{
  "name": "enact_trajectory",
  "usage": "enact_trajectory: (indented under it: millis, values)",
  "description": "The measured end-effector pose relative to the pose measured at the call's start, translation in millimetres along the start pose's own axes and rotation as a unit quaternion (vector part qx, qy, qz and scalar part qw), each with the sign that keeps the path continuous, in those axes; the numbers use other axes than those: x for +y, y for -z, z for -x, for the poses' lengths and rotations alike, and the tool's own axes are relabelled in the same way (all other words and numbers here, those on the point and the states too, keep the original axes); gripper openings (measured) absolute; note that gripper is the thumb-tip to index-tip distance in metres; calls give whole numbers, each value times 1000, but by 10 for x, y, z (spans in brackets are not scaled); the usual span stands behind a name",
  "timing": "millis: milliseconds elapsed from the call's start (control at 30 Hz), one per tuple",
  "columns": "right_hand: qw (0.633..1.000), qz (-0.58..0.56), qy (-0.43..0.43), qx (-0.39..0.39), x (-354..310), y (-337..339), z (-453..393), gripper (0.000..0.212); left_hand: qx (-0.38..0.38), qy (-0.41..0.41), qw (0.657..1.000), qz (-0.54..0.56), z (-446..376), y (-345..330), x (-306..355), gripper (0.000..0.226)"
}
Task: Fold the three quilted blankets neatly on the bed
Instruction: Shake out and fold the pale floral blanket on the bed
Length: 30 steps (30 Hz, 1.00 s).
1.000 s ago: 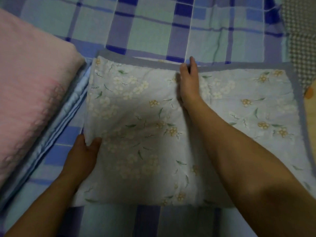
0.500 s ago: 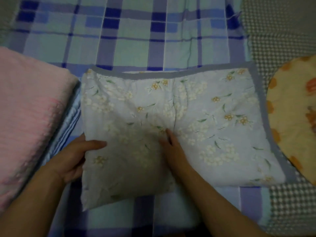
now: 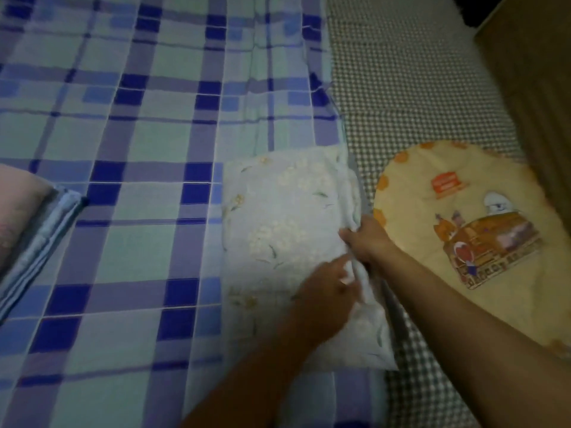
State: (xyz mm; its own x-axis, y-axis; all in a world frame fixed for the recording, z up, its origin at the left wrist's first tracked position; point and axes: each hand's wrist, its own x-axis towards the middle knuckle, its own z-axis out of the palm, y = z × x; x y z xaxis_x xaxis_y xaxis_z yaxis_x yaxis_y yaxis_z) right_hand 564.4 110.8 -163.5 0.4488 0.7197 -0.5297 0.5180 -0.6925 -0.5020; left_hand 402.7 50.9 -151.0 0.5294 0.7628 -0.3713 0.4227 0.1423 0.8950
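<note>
Both hands — left hand, right hand — seemingly grip the floral blanket edge.

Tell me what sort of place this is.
Most likely a bedroom: a bed with a plaid sheet, a folded floral blanket on it, and a yellow cartoon-print cushion beside it.

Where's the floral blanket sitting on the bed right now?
In the head view the folded floral blanket lies right of centre on the plaid sheet, just left of the yellow cartoon cushion, with both hands at its right edge.
</note>
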Motion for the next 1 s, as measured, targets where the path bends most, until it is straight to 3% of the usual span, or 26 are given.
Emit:
enact_trajectory:
  millis: [100,167,267,333,433,467,533,567,600,667,767,833,867,933,1000]
  values:
    - [981,-74,150,95,-19,-1,27,45,222,-11,973,-58,335,327,-482,42]
    - [964,-98,208,131,-84,67,-10,46,267,79,954,-108,496,563,-706,45]
    - [977,-74,152,131,239,-7,-258,39,185,222,955,-69,543,558,-848,65]
    - [991,-38,63,108,556,-88,-332,46,162,214,963,-28,525,426,-856,71]
    - [998,9,-24,65,846,-109,-320,79,175,216,959,55,529,445,-901,85]
    - [999,-21,-21,31,911,-109,-309,89,176,243,942,152,570,499,-956,89]
    - [992,-112,-3,-56,979,-84,-153,111,152,298,855,395,714,593,-1053,79]
    - [986,-141,-10,-89,1039,-78,-43,117,127,314,823,457,796,620,-1036,68]
    - [980,-163,-21,-111,1089,-59,75,117,96,329,819,460,875,613,-988,61]
    - [977,-162,-54,-130,1110,70,270,111,76,335,838,424,980,618,-806,52]
    - [984,-119,-48,-127,941,321,494,78,133,297,862,388,1076,978,-544,47]
    - [976,-155,-45,-148,712,285,760,52,172,250,870,388,1236,1483,-428,40]
    - [977,-143,-34,-155,656,158,917,52,185,228,872,392,1357,1720,-453,38]
    - [983,-75,5,-170,611,-214,1231,54,238,228,852,407,1580,1999,-682,48]
    - [981,-43,19,-188,515,-536,1454,43,306,263,790,462,1784,1838,-1037,58]
